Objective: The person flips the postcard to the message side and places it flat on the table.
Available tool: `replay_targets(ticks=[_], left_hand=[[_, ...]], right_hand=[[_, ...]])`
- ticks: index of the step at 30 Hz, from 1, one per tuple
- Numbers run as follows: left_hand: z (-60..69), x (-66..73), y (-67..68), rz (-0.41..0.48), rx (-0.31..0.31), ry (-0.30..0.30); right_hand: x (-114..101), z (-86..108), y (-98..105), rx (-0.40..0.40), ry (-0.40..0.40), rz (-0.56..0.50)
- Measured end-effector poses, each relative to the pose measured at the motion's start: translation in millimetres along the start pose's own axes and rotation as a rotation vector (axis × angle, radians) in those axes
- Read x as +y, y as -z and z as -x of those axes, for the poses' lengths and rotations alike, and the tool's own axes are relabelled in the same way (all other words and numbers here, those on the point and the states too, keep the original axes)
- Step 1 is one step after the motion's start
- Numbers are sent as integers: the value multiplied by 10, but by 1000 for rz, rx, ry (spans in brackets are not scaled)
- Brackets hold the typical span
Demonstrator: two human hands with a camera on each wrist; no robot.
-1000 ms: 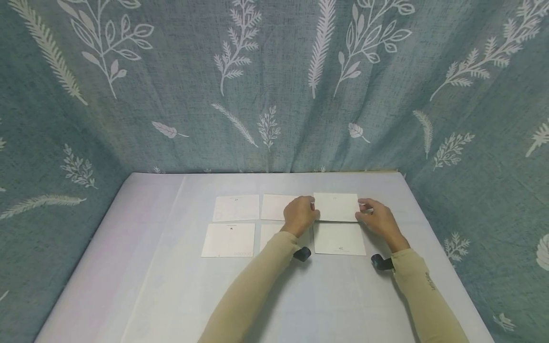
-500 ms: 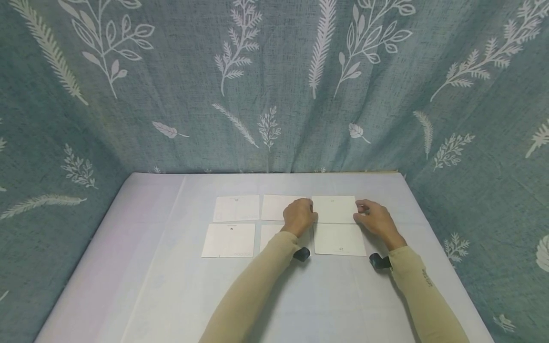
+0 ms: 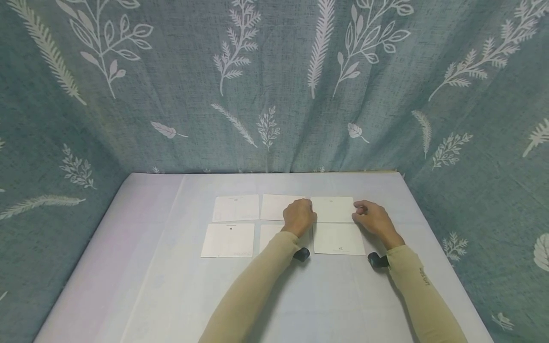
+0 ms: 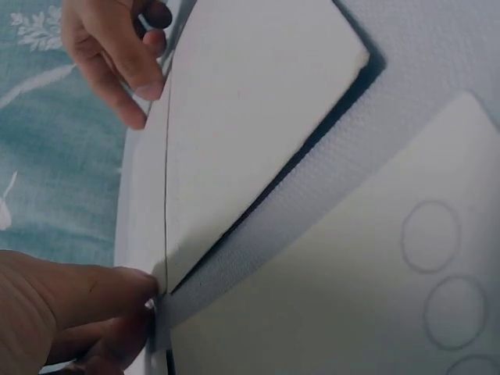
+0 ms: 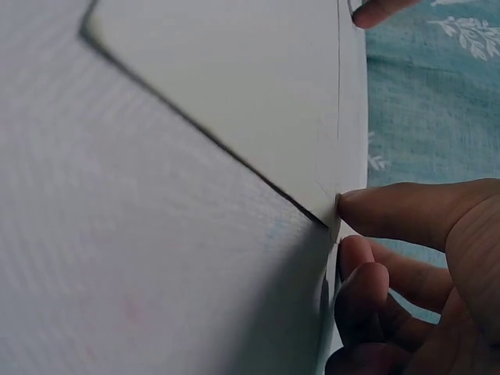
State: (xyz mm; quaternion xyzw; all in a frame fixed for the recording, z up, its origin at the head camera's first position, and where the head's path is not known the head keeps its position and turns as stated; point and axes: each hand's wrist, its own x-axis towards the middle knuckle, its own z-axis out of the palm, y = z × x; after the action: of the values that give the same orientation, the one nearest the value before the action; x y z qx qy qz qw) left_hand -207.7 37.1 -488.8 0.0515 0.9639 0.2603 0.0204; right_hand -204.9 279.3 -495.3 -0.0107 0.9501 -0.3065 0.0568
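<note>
In the head view my left hand (image 3: 299, 217) and right hand (image 3: 376, 221) stand at the two side edges of the back right postcard (image 3: 332, 209), pinching it between them. It lies flat, its near edge against the front right postcard (image 3: 339, 239). In the left wrist view the left thumb (image 4: 117, 293) reaches the corner where the two postcards meet. From the right wrist, the right thumb (image 5: 398, 209) touches the same seam at the other end, with the other fingers curled below. The left hand and arm partly cover the back middle postcard (image 3: 279, 206) and front middle postcard (image 3: 269, 233).
At the left of the rows lie the back left postcard (image 3: 236, 209) and front left postcard (image 3: 228, 240). All rest on a pale cloth-covered table (image 3: 171, 295). A green leaf-patterned curtain (image 3: 188, 95) rises behind its back edge and along its sides.
The back right postcard has come down toward me and slightly left, closing the gap to the front right postcard. Both hands have moved a little left with it.
</note>
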Motion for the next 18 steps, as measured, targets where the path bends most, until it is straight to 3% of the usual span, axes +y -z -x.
replay_targets(ticks=[4, 9, 11, 14, 16, 18], left_hand=[[33, -36, -7, 62, 19, -25], [165, -81, 80, 91, 73, -104], [254, -118, 155, 42, 152, -165], [408, -212, 280, -40, 317, -259], [513, -304, 372, -81, 429, -310], [615, -408, 466, -96, 500, -346]], right_hand=[[1, 22, 6, 41, 7, -15], [-47, 126, 65, 222, 93, -57], [-75, 185, 78, 312, 173, -53], [-105, 274, 81, 429, 294, -39], [-130, 327, 81, 480, 351, -20], [-165, 368, 84, 514, 388, -9]])
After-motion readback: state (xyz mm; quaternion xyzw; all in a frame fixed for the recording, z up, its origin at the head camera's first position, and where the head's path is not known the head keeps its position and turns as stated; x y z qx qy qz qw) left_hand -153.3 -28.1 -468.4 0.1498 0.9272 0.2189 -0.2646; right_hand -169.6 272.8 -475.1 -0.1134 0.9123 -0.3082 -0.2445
